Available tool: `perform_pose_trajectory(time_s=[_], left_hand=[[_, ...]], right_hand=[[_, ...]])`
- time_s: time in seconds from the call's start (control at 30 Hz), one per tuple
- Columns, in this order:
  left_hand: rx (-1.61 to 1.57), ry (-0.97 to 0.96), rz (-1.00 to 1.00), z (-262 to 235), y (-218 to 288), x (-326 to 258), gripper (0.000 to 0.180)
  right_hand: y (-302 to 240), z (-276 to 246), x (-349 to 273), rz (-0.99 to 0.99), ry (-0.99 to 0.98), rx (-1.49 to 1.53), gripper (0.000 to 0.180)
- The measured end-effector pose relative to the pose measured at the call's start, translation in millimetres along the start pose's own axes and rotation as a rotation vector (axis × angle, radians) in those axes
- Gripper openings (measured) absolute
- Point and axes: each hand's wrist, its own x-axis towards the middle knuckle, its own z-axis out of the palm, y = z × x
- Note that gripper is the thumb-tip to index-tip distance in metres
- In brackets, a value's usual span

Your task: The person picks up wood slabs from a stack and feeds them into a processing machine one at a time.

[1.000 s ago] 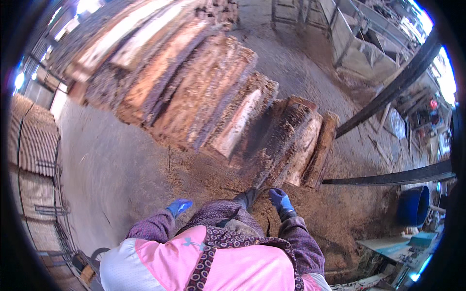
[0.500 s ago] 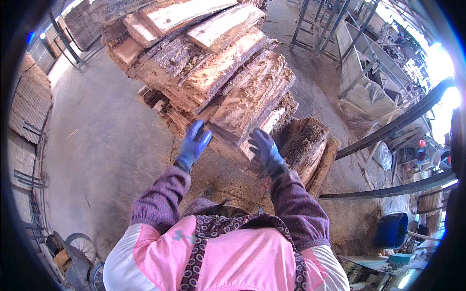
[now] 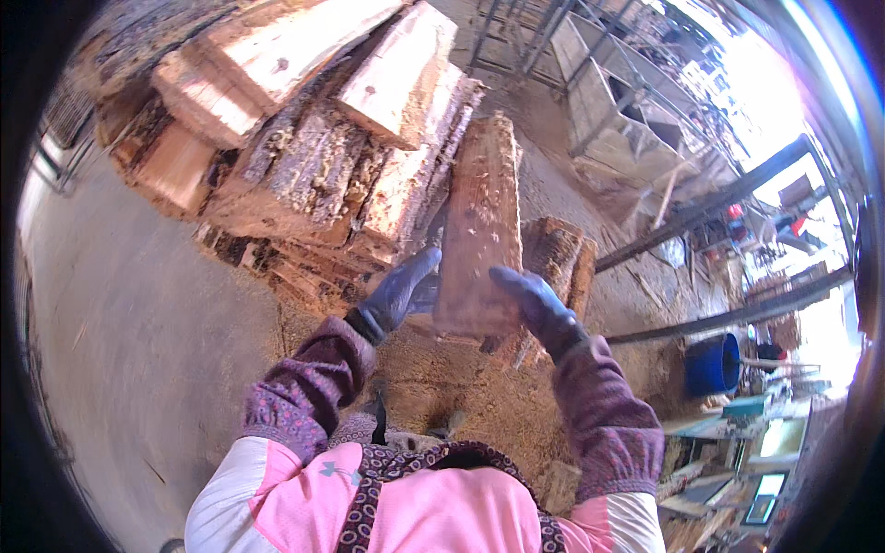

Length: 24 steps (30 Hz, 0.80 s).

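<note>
A thick plank (image 3: 484, 221) of rough wood stands out in front of me, its near end between my hands. My left hand (image 3: 392, 295), in a blue glove, holds its left side, thumb up and fingers passing under it. On the opposite side my right hand (image 3: 544, 315), gloved alike, grips the edge with the thumb on top; its other fingers are mostly hidden. Just left of the plank rises a stack of bark-edged timber (image 3: 323, 166). Shorter bark-covered pieces (image 3: 558, 253) lie beyond my right hand.
Sawdust (image 3: 415, 378) covers the ground by my feet. Concrete floor (image 3: 138, 323) stretches to the left. On the right are dark curved-looking rails (image 3: 719, 203), a blue barrel (image 3: 712, 364) and a workbench (image 3: 719, 424). A large metal bin (image 3: 599, 101) stands farther back.
My hands have closed on the plank, which has shifted off the stack's side and turned to point away from me. The view has swung, so the stack appears farther left.
</note>
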Motion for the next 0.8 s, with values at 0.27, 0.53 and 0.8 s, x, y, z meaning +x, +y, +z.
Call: perform_pose_trajectory(time_s=[0.27, 0.53, 0.8], left_hand=[[-0.432, -0.179, -0.103, 61, -87, 40, 0.044], [-0.028, -0.546, -0.571, 227, -195, -17, 0.058], [0.313, -0.714, -0.636, 381, -266, -60, 0.047]], right_hand=[[135, 11, -172, -0.122, 0.269, -0.250, 0.050], [331, -52, -228, -0.359, 0.569, 0.391, 0.047], [387, -135, -409, -0.499, 0.860, 0.256, 0.044]])
